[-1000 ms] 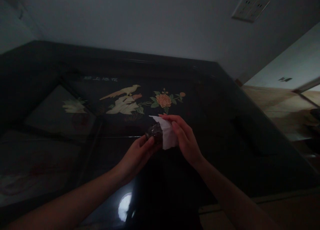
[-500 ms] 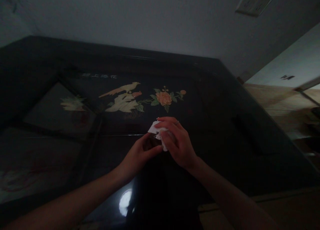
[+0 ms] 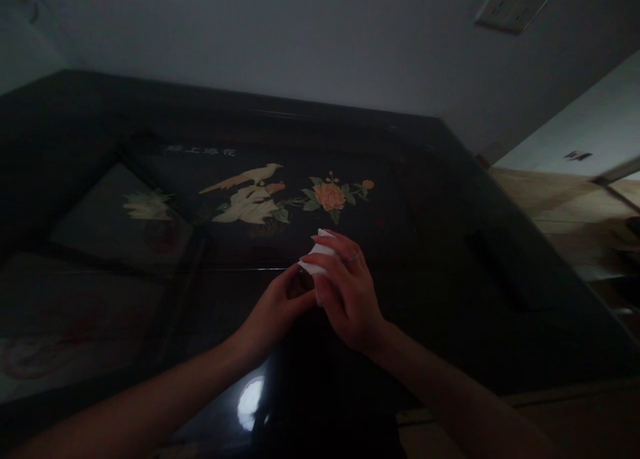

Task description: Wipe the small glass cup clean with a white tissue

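Over the dark glossy tabletop (image 3: 380,352), my two hands meet near the middle of the view. My right hand (image 3: 347,286) is closed on a crumpled white tissue (image 3: 323,252), its fingers pressing the tissue from above. Curled beside it, my left hand (image 3: 283,299) grips a small dark object (image 3: 303,279) with a faint shine. The tissue lies against the upper side of that object. Its shape is mostly hidden by my fingers and the dim light, so I cannot tell its kind.
Behind my hands, the dark surface bears a bird (image 3: 245,179) and a peony (image 3: 330,196) in relief. A dark flat object (image 3: 505,269) lies to the right. On the pale wall at the back is a socket plate (image 3: 517,4). Wooden flooring (image 3: 540,199) shows at right.
My right hand has shifted slightly left with the tissue, closer over the object in my left hand. Less of the tissue hangs below the fingers. My left hand stays nearly in place.
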Available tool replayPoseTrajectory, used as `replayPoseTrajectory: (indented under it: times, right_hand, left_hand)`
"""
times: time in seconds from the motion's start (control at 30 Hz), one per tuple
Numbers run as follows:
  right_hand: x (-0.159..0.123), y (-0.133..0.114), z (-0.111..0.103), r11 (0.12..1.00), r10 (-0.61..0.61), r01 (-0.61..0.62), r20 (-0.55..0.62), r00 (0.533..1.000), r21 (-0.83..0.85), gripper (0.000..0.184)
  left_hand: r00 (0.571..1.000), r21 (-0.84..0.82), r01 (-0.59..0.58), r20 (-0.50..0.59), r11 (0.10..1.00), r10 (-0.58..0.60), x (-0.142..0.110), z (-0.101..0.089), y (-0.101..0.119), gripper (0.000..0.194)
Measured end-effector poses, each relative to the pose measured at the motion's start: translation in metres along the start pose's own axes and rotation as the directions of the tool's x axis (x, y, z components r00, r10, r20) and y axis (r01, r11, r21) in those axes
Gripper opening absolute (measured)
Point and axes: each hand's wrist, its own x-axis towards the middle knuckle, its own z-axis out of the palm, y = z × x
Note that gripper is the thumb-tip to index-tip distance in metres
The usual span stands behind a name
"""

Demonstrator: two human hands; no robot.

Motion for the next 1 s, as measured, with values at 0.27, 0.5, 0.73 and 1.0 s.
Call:
replayPoseTrajectory:
  times: [0.27,0.5,0.73,1.0]
  right_hand:
    - [0.005,0.01,0.002,0.874,0.344,-0.305,-0.038,0.938,0.377,0.028]
    - [0.002,0.011,0.004,0.78,0.462,-0.388,-0.033,0.886,0.492,0.033]
    - [-0.003,0.001,0.0,1.0,-0.004,0.004,0.003,1.0,0.008,0.033]
    - [0.006,0.008,-0.002,0.853,0.38,-0.34,-0.024,0.925,0.395,0.026]
  left_hand:
    - [1.0,-0.064,0.0,0.006,0.998,0.0,-0.001,0.003,0.004,0.048]
    - [1.0,-0.083,0.013,0.014,0.996,-0.012,-0.001,0.004,0.007,0.053]
    - [1.0,-0.056,-0.004,0.001,0.998,0.004,-0.001,0.003,0.002,0.041]
    - [0.999,-0.024,0.03,-0.022,0.999,-0.03,-0.002,0.008,0.013,0.054]
